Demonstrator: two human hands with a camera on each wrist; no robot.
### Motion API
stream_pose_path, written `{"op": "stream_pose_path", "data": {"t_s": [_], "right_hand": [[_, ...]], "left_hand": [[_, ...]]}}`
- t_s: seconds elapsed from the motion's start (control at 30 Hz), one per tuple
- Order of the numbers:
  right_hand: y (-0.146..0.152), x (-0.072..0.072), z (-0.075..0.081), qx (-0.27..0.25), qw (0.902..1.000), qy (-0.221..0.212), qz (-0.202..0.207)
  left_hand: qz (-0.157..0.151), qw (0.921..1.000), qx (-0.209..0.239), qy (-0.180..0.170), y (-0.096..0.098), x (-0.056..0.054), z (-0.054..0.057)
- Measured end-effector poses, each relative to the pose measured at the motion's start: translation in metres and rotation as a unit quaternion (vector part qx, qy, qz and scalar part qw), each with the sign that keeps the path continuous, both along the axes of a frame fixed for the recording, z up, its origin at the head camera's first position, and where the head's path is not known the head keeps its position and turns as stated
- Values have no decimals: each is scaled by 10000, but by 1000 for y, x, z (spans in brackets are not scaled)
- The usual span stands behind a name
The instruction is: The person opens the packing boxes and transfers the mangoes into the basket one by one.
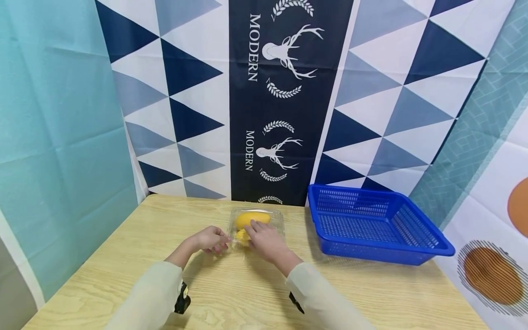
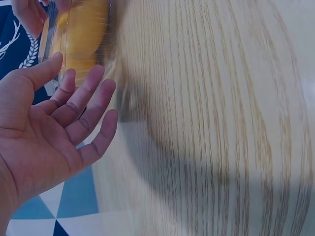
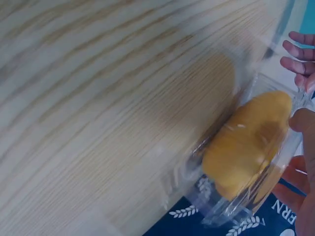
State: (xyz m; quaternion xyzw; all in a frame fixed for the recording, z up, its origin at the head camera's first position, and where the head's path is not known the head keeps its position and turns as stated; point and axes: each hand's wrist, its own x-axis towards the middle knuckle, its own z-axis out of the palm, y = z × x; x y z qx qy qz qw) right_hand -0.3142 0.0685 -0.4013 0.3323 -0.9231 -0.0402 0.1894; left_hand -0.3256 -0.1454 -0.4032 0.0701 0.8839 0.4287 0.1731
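Note:
A clear plastic box with yellow mango-like fruit inside sits toward the back of the table. My left hand is at its near left corner. There the thumb and index fingertips pinch the box edge, while the other fingers spread loosely below, as the left wrist view of that hand shows. Lying over the box top from the right is my right hand. Its thumb touches the near edge, and its fingers reach across the top. Part of the fruit is hidden under this hand in the head view.
A blue perforated plastic basket stands right of the box, near the table's back right. Behind the wooden table hangs a patterned cloth with triangles and deer heads. A teal cloth borders the left side.

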Motion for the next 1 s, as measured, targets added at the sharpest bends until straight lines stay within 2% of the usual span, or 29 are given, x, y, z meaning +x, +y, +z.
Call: {"op": "stream_pose_path", "data": {"t_s": [0.1,0.37,0.57,0.7,1.0], "right_hand": [[11,1,3,-118,9994,-301,-91],[40,-5,8,-412,9960,-693,-395],[55,-4,9,-584,9947,-824,-190],[61,-3,8,-652,9936,-896,-208],[66,-5,3,-849,9924,-854,-251]], "left_hand": [[-90,10000,-7,22,0,-1,0],[-29,10000,17,-9,1,-2,1],[-51,10000,-21,0,0,0,0],[-4,10000,-58,-27,-1,4,-1],[520,9981,273,-199,13,17,-5]]}}
